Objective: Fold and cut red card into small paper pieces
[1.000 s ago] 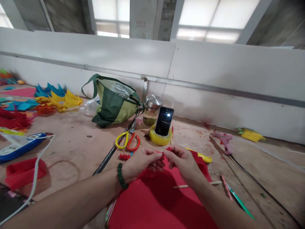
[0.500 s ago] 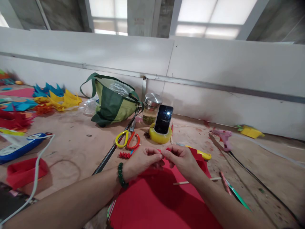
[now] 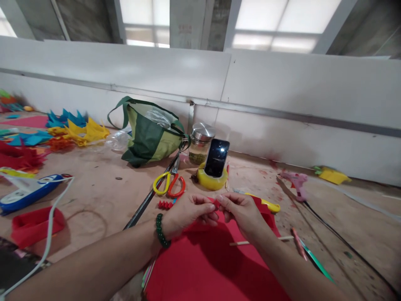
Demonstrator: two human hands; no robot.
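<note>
My left hand point(image 3: 188, 213) and my right hand point(image 3: 241, 211) meet at the fingertips above a big red paper sheet point(image 3: 206, 263). Both pinch a small red paper piece point(image 3: 216, 203) between thumbs and fingers. A green bead bracelet point(image 3: 161, 232) circles my left wrist. A small pleated red paper bit point(image 3: 165, 205) lies just left of my left hand. Scissors with yellow and red handles point(image 3: 169, 184) lie beyond it on the tabletop.
A phone point(image 3: 216, 158) stands in a yellow tape roll point(image 3: 213, 180) beside a glass jar point(image 3: 199, 144) and a green bag point(image 3: 147, 133). A pink glue gun point(image 3: 296, 184) with cable lies right. Coloured paper cut-outs point(image 3: 72, 129), a blue power strip point(image 3: 26, 194), a red strip point(image 3: 34, 223) lie left.
Both hands keep pinching the red piece with small finger shifts. The view has moved slightly; nothing else on the table has changed.
</note>
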